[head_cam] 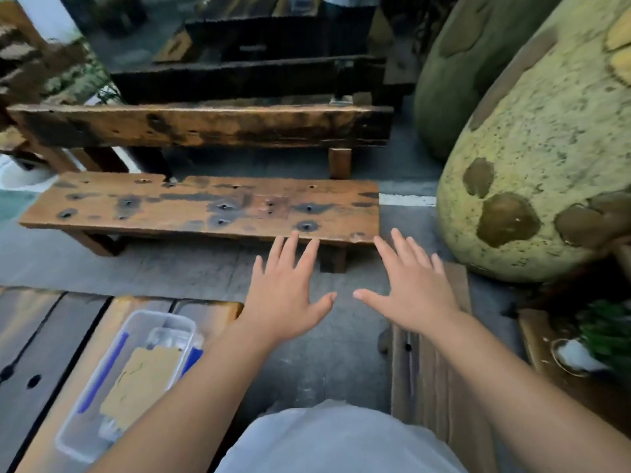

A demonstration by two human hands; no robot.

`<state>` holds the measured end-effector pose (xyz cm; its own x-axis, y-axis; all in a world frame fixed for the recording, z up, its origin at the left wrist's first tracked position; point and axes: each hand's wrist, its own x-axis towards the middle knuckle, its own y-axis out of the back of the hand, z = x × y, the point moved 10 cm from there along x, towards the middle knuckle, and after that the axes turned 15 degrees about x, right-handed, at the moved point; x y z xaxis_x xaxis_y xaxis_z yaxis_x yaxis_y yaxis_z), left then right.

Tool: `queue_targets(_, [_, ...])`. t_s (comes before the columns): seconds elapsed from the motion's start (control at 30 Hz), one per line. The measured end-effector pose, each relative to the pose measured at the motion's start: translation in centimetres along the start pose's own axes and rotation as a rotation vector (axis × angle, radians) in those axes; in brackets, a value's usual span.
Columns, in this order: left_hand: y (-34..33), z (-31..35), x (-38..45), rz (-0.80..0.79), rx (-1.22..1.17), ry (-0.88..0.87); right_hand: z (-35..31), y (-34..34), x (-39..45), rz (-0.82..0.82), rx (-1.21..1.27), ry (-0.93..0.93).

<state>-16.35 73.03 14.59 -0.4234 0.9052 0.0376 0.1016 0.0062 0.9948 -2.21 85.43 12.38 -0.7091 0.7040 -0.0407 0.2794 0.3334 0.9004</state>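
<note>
My left hand (285, 295) and my right hand (415, 291) are stretched out in front of me, palms down, fingers straight and spread. Neither holds anything and they hover over the grey concrete floor (307, 353). Just beyond the fingertips stands a low wooden bench (191, 206) with dark stains and holes. At my lower left a clear plastic box (112, 380) with blue clips lies on a wooden table (41, 336); a tan card and small items show inside it.
A larger weathered wooden bench (205, 124) stands behind the low one, with dark furniture farther back. Big yellow-green rounded sculptures (546, 158) fill the right side. A wooden plank seat (430, 387) lies under my right arm, with a potted plant (607, 339) beside it.
</note>
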Motion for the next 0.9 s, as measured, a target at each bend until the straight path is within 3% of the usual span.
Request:
queue_targets(0.43, [2.0, 19.1, 9.2, 0.075, -0.004, -0.685, 14.1, 5.9, -8.9, 0.248, 0.068, -0.586])
queue_targets(0.73, [4.5, 31.6, 6.9, 0.127, -0.047, -1.205, 16.3, 8.7, -20.2, 0.495, 0.123, -1.021])
queue_targets(0.9, [5.8, 35.9, 3.5, 0.134, -0.083, -1.373, 15.3, 9.0, -25.9, 0.584, 0.126, -1.181])
